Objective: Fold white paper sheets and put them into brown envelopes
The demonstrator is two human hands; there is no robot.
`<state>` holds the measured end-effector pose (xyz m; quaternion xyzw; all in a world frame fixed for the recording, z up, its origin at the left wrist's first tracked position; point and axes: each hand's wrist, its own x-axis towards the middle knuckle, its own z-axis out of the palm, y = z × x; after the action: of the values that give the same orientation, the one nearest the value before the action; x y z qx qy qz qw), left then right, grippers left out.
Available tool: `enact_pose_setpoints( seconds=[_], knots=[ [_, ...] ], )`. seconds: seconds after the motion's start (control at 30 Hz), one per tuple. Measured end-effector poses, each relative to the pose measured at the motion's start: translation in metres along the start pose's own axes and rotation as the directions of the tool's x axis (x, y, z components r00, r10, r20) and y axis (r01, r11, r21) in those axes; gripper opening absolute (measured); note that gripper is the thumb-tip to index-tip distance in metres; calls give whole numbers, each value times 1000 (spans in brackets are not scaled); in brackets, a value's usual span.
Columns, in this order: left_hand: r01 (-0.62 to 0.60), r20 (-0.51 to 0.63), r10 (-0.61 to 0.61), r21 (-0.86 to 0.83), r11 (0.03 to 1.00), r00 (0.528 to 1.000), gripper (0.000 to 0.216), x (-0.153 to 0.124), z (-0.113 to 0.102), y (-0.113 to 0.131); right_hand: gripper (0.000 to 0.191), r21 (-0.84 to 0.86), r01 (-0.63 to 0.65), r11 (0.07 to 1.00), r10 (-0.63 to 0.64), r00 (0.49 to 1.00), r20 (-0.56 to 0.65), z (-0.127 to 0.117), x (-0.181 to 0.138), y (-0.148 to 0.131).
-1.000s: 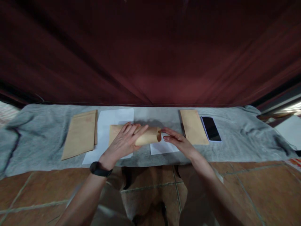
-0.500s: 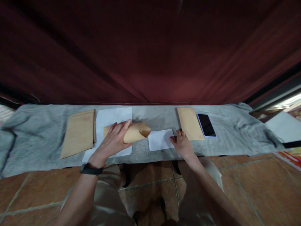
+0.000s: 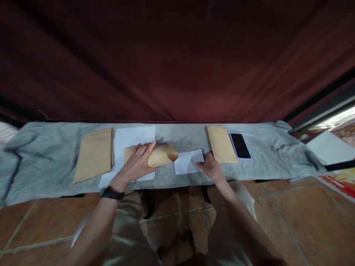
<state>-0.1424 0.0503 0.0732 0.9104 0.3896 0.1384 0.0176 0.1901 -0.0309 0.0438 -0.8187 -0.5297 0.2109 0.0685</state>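
Observation:
My left hand (image 3: 138, 161) is wrapped over a brown paper envelope (image 3: 159, 156), squeezing it so its mouth bulges wide on the right side. Just outside that mouth lies a folded white paper (image 3: 188, 162), its left end close to the opening. The right edge of this paper is pinched between the thumb and fingers of my right hand (image 3: 211, 167). Under my left hand, larger white sheets (image 3: 133, 136) rest on the grey cloth. Another brown envelope (image 3: 222, 144) lies flat just beyond my right hand.
A stack of brown envelopes (image 3: 94, 155) lies on the left of the grey cloth (image 3: 266, 147). At the right is a phone (image 3: 240, 146) in a lilac case. A dark red curtain (image 3: 177, 74) hangs behind the cloth-covered surface.
My right hand has closed on the white paper's right edge and lifted it slightly. My left hand keeps its hold on the envelope. The view has shifted a little.

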Motion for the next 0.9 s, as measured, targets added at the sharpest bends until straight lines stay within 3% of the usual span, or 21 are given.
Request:
enact_pose_setpoints(
  seconds=[0.23, 0.43, 0.6, 0.9],
  knots=[
    [-5, -7, 5, -17, 1000, 1000, 111, 0, 0, -1, 20, 146, 102, 984, -99, 995, -25, 8, 10, 14],
    [16, 20, -17, 24, 1000, 1000, 110, -2, 0, 5, 47, -6, 158, 987, -158, 981, -112, 16, -3, 4],
    [20, 55, -24, 78, 997, 998, 106, 0, 1, 8, 46, -72, 127, 989, -133, 987, -86, 18, -7, -4],
    [146, 222, -150, 34, 989, 963, 112, 13, 2, -18, 9, 264, 137, 955, -150, 988, 31, 8, 8, 16]
  ],
)
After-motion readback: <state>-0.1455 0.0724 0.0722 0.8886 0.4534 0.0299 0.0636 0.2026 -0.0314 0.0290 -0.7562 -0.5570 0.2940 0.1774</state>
